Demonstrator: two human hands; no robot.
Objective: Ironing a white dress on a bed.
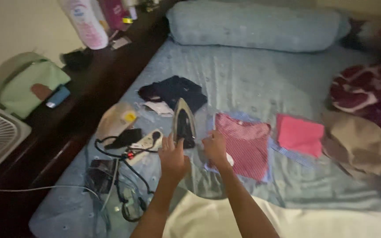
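Iron (184, 123) stands upright on its heel on the bed (243, 79), soleplate edge toward the camera, just left of a folded red-and-white striped garment (245, 143). Left hand (172, 158) sits at the iron's base, fingers spread and lifted toward the handle; in this dim view I cannot tell whether they touch it. Right hand (214, 147) rests on the near left corner of the striped garment, fingers loosely curled, pressing or smoothing the cloth.

Step in hand, as I judge it: ironing folded clothes, between parking the iron and working the cloth. The next move would call for a firm grip on the handle, clear of the hot plate, and a flat garment.

Around: a pink folded cloth (300, 134) right of the striped one, a tan garment (358, 143) beyond it, dark clothing (175, 90) behind the iron. Left of the iron, a white power strip (145, 142) with tangled black cords (126, 176). Bolster pillow (252, 24) at the head of the bed.
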